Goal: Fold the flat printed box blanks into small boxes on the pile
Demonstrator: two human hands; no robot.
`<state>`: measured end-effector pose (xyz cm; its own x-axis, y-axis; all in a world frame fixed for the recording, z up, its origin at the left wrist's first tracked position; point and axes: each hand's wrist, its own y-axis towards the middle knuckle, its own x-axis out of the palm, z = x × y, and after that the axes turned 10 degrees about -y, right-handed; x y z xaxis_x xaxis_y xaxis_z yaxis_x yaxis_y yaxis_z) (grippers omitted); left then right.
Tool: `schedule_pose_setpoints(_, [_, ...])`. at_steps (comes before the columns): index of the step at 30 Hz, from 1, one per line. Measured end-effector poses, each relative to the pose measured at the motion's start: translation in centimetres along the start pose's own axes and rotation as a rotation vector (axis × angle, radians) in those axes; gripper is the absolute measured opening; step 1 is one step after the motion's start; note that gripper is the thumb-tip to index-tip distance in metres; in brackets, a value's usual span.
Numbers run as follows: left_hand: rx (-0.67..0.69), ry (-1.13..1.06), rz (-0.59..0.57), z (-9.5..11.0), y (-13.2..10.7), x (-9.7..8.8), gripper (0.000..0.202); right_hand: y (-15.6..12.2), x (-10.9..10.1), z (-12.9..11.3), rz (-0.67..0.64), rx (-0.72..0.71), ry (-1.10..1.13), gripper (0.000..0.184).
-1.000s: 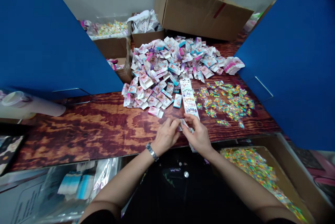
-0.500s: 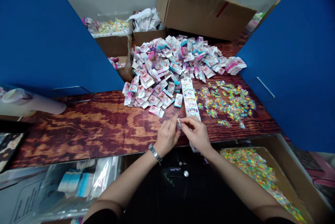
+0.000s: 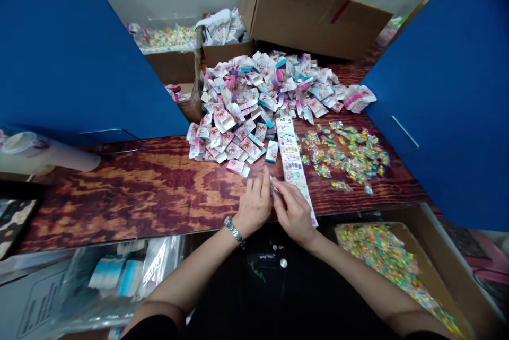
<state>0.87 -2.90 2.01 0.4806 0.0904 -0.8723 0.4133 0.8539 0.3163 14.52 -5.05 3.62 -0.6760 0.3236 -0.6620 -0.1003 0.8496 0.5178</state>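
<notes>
Near the table's front edge, my left hand [image 3: 254, 205] and my right hand [image 3: 293, 210] meet fingertip to fingertip. Both are closed around a small whitish thing [image 3: 273, 186], mostly hidden by the fingers; its kind cannot be made out. Beside my right hand lies a long white strip of printed stickers [image 3: 291, 157], its near end partly under that hand. Just beyond the fingers sits one small printed carton [image 3: 272, 151], close to a big heap of similar cartons [image 3: 248, 101]. Small clear packets with yellow and green contents [image 3: 350, 157] are spread to the right of the strip.
Blue panels [image 3: 79, 53] flank the wooden table [image 3: 151, 191]. Cardboard boxes [image 3: 310, 16] stand at the back. A tumbler [image 3: 59, 153] lies at the left. Below the table edge are a clear plastic bag [image 3: 119, 281] and a box of colourful packets [image 3: 382, 255].
The small whitish thing is now more covered by my fingers. My right hand has shifted slightly, and more of the strip's near end shows beside it.
</notes>
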Motion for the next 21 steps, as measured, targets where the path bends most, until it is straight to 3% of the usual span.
schedule_pose_setpoints(3, [0.015,0.008,0.031,0.2,0.0,-0.2,0.066,0.1,0.2,-0.4,0.001,0.027,0.003,0.046])
schedule_pose_setpoints(5, [0.02,0.009,0.036,0.2,0.0,-0.4,0.067,0.2,0.1,-0.6,-0.004,-0.034,0.004,0.047])
schedule_pose_setpoints(8, [0.014,0.014,-0.01,-0.7,-0.3,-1.3,0.068,1.0,-0.9,0.5,-0.138,-0.157,0.038,0.05])
schedule_pose_setpoints(11, [-0.06,0.095,-0.048,-3.5,-1.3,-2.9,0.066,2.5,-2.9,4.3,-0.323,-0.219,-0.003,0.051])
schedule_pose_setpoints(15, [-0.306,0.31,-0.144,-9.1,-3.9,-5.8,0.061,4.7,-4.6,11.3,-0.398,-0.214,-0.174,0.062])
schedule_pose_setpoints(18, [-0.402,0.413,-0.174,-12.4,-5.6,-7.6,0.067,6.4,-4.1,14.8,-0.481,-0.26,-0.177,0.067])
schedule_pose_setpoints(21, [-0.404,0.343,-0.074,-13.4,-5.9,-8.2,0.066,7.8,-2.9,15.9,-0.555,-0.302,-0.206,0.068])
